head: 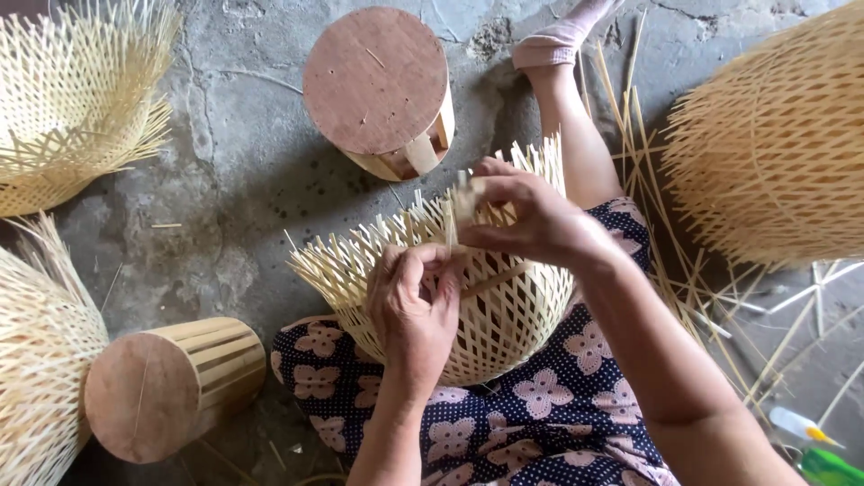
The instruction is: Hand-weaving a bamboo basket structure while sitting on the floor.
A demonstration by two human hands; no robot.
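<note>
A half-woven bamboo basket rests on my lap, its rim of loose pale strips pointing away from me. My left hand lies on the basket's upper edge, fingers curled and pinching a strip at the rim. My right hand is just above and to the right, fingers closed on the ends of upright strips at the rim. Both hands are close together, almost touching. My lap is covered by dark blue cloth with pink flowers.
A round wooden mould stands on the concrete floor ahead; another mould lies on its side at lower left. Woven baskets sit at upper left, left edge and upper right. Loose bamboo strips lie at right.
</note>
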